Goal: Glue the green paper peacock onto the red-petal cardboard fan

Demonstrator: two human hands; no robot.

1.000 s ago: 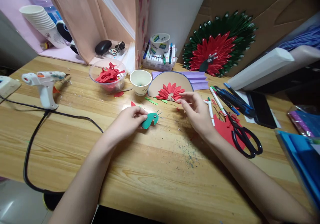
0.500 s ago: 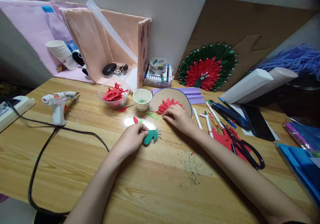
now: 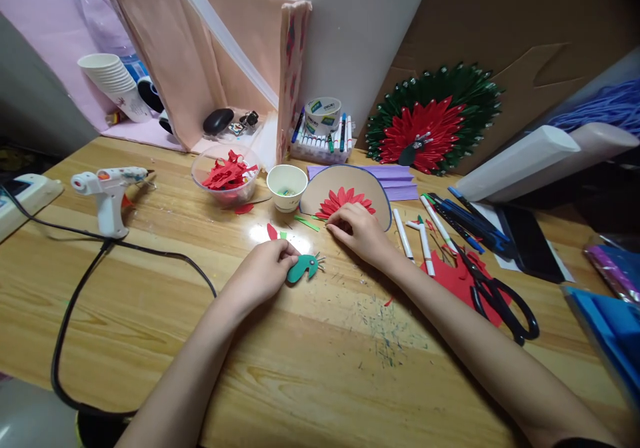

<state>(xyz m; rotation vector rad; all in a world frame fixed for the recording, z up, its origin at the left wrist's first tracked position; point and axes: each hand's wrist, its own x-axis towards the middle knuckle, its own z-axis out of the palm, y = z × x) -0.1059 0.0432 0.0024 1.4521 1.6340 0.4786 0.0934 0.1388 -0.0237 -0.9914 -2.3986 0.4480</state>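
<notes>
Between the thumb and fingers of my left hand is a green paper bird head with an eye and thin crest strands on its right. It is held low over the table. My right hand has its fingers curled and pinched at the lower edge of a tan half-round card with a blue border; whatever lies between the fingertips is hidden. Red paper petals fan out on the card, partly covered by that hand. Beyond my left hand lie a red petal and green paper strips.
Left stands a glue gun with a black cord. Toward the back are a bowl of red scraps and a paper cup. Scissors, red paper and markers lie right. A finished-looking peacock leans behind.
The view has tilted down and come slightly closer. My left hand still holds the bird head, and my right hand stays at the card's lower edge with little change.
</notes>
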